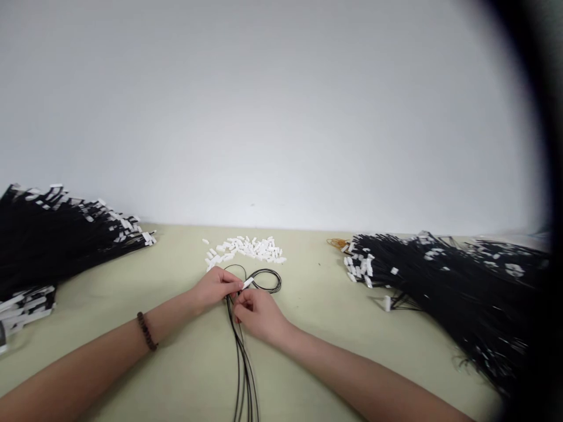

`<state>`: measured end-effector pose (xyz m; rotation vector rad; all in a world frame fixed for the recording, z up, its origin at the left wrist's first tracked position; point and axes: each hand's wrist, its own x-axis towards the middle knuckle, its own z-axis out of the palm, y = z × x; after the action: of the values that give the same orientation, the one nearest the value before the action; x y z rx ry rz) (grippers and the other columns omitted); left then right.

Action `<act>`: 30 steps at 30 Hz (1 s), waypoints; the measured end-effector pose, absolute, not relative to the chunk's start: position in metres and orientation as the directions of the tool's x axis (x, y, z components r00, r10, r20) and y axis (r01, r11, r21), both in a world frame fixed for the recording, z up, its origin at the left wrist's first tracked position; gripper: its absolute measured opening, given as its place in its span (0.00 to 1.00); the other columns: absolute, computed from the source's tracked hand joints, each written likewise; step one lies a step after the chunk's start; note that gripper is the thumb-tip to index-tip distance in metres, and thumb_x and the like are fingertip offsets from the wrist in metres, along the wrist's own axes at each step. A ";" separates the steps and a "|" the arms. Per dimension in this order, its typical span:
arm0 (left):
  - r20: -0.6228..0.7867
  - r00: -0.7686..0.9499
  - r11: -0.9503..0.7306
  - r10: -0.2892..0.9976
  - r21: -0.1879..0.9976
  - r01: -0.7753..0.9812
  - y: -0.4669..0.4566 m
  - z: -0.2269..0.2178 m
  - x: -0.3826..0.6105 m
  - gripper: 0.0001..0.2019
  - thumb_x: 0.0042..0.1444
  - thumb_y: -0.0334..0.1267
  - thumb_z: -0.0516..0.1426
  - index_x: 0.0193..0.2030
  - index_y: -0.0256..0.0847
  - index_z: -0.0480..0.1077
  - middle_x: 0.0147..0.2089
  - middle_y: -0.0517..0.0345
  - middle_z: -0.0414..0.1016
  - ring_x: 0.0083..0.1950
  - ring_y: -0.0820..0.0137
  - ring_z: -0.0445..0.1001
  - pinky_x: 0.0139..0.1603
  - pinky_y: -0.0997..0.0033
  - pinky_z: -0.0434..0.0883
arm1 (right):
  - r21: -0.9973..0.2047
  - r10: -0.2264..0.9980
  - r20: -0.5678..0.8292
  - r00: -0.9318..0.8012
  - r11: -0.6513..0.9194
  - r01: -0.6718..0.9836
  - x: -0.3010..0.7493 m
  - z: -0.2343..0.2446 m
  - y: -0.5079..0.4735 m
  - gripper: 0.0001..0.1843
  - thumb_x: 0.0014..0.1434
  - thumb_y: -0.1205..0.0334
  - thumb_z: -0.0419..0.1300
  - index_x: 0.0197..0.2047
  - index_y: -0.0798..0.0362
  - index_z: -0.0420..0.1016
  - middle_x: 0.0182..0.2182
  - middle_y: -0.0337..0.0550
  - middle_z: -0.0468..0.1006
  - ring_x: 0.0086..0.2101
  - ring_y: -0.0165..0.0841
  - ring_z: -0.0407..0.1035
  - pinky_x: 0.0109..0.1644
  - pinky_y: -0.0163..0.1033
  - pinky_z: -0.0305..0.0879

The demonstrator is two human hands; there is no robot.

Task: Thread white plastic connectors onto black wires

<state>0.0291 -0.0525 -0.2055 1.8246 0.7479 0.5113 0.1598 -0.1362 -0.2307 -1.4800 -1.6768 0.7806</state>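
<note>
Mid-tabletop (308, 351) — left hand (215, 288) pinches a white connector (248, 283), right hand (257, 313) grips thin black wires (241, 363) — the loose connector pile (246, 249) lies just behind.

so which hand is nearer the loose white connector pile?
Left. The left hand sits just below the pile of white connectors, holding one white connector; the right hand is lower, on the black wires.
</note>
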 end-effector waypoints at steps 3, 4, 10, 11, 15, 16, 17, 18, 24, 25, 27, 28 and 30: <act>-0.037 0.643 -0.197 0.765 0.937 0.289 -0.050 -0.206 0.030 0.15 0.45 0.46 0.55 0.25 0.34 0.71 0.22 0.59 0.64 0.24 0.77 0.57 0.25 0.76 0.53 | -0.914 0.995 -0.019 -0.093 0.021 0.405 0.166 -0.217 -0.146 0.09 0.45 0.68 0.50 0.32 0.55 0.66 0.20 0.37 0.71 0.17 0.23 0.57 0.19 0.28 0.50; -0.054 0.621 -0.174 0.782 0.938 0.300 -0.049 -0.206 0.031 0.15 0.44 0.46 0.56 0.26 0.34 0.72 0.22 0.59 0.63 0.23 0.77 0.56 0.23 0.77 0.52 | -0.935 0.990 -0.066 -0.121 -0.019 0.354 0.170 -0.209 -0.150 0.13 0.44 0.69 0.50 0.36 0.54 0.65 0.19 0.36 0.71 0.16 0.23 0.55 0.18 0.28 0.49; -0.115 0.588 -0.091 0.801 0.946 0.310 -0.045 -0.204 0.031 0.17 0.41 0.49 0.56 0.26 0.34 0.72 0.24 0.59 0.64 0.21 0.79 0.52 0.21 0.76 0.48 | -0.999 0.973 0.043 -0.229 0.043 -0.006 0.203 -0.128 -0.177 0.07 0.46 0.68 0.50 0.27 0.58 0.67 0.21 0.41 0.71 0.14 0.22 0.56 0.15 0.28 0.45; -0.120 0.584 -0.089 0.803 0.945 0.316 -0.045 -0.204 0.031 0.17 0.41 0.49 0.56 0.26 0.34 0.72 0.24 0.59 0.65 0.21 0.79 0.53 0.21 0.76 0.49 | -0.993 0.974 0.108 -0.198 0.095 -0.072 0.209 -0.115 -0.180 0.07 0.47 0.67 0.50 0.26 0.58 0.68 0.21 0.42 0.72 0.14 0.22 0.57 0.14 0.28 0.44; -0.134 0.567 -0.072 0.813 0.942 0.327 -0.044 -0.206 0.031 0.18 0.40 0.50 0.57 0.27 0.33 0.72 0.25 0.57 0.65 0.22 0.78 0.54 0.22 0.76 0.50 | -0.916 0.927 0.370 0.064 0.375 -0.141 0.237 -0.084 -0.187 0.08 0.47 0.67 0.53 0.33 0.56 0.71 0.27 0.43 0.73 0.16 0.21 0.56 0.15 0.29 0.44; -0.137 0.568 -0.070 0.812 0.943 0.326 -0.044 -0.206 0.031 0.18 0.40 0.50 0.58 0.27 0.33 0.71 0.25 0.57 0.65 0.22 0.78 0.54 0.22 0.76 0.50 | -0.901 0.905 0.403 0.140 0.419 -0.116 0.243 -0.081 -0.187 0.08 0.48 0.66 0.55 0.34 0.55 0.71 0.29 0.42 0.72 0.16 0.20 0.55 0.15 0.29 0.43; -0.136 0.569 -0.069 0.811 0.943 0.325 -0.044 -0.206 0.031 0.18 0.40 0.50 0.58 0.26 0.33 0.71 0.26 0.56 0.65 0.22 0.78 0.54 0.22 0.76 0.50 | -0.888 0.880 0.427 0.210 0.451 -0.085 0.249 -0.079 -0.186 0.08 0.49 0.65 0.56 0.35 0.54 0.71 0.30 0.42 0.72 0.16 0.19 0.54 0.15 0.29 0.43; -0.136 0.568 -0.069 0.812 0.944 0.324 -0.044 -0.206 0.031 0.18 0.40 0.50 0.58 0.26 0.33 0.71 0.25 0.56 0.66 0.23 0.78 0.54 0.22 0.76 0.50 | -0.878 0.854 0.446 0.267 0.476 -0.054 0.254 -0.079 -0.185 0.09 0.50 0.63 0.56 0.36 0.53 0.71 0.31 0.41 0.71 0.17 0.18 0.54 0.15 0.28 0.43; -0.144 0.571 -0.056 0.808 0.946 0.318 -0.046 -0.202 0.031 0.18 0.40 0.50 0.58 0.26 0.34 0.72 0.25 0.57 0.66 0.23 0.77 0.55 0.23 0.76 0.50 | -0.836 0.773 0.510 0.378 0.549 0.006 0.271 -0.086 -0.165 0.12 0.54 0.55 0.54 0.40 0.50 0.69 0.33 0.41 0.67 0.19 0.19 0.51 0.17 0.29 0.49; -0.146 0.571 -0.057 0.808 0.945 0.322 -0.046 -0.202 0.031 0.18 0.40 0.50 0.58 0.27 0.34 0.72 0.25 0.57 0.66 0.24 0.77 0.55 0.23 0.76 0.50 | -0.840 0.770 0.509 0.384 0.543 0.024 0.271 -0.093 -0.160 0.12 0.53 0.54 0.54 0.39 0.50 0.69 0.34 0.41 0.67 0.19 0.19 0.52 0.18 0.29 0.49; -0.151 0.570 -0.056 0.807 0.942 0.329 -0.047 -0.202 0.031 0.17 0.41 0.49 0.58 0.28 0.34 0.73 0.25 0.57 0.66 0.24 0.77 0.55 0.23 0.76 0.50 | -0.858 0.774 0.508 0.378 0.494 0.141 0.266 -0.113 -0.150 0.13 0.52 0.54 0.57 0.39 0.51 0.71 0.36 0.43 0.69 0.19 0.21 0.54 0.19 0.30 0.50; -0.150 0.571 -0.057 0.807 0.943 0.328 -0.047 -0.202 0.031 0.17 0.41 0.49 0.58 0.28 0.34 0.73 0.25 0.57 0.66 0.24 0.77 0.55 0.23 0.76 0.50 | -0.861 0.784 0.507 0.358 0.452 0.232 0.260 -0.128 -0.146 0.13 0.50 0.55 0.58 0.38 0.52 0.72 0.35 0.45 0.70 0.20 0.22 0.55 0.19 0.30 0.52; -0.137 0.576 -0.061 0.806 0.948 0.311 -0.047 -0.203 0.031 0.16 0.42 0.48 0.57 0.28 0.34 0.73 0.25 0.57 0.66 0.23 0.77 0.54 0.23 0.76 0.49 | -0.831 0.828 0.502 0.250 0.383 0.403 0.244 -0.160 -0.140 0.12 0.50 0.56 0.58 0.36 0.54 0.73 0.33 0.47 0.71 0.24 0.27 0.61 0.23 0.33 0.56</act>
<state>0.0311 -0.0475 -0.2026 1.6387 0.9513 0.5266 0.2437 -0.1399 -0.1604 -1.2234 -1.3627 0.4190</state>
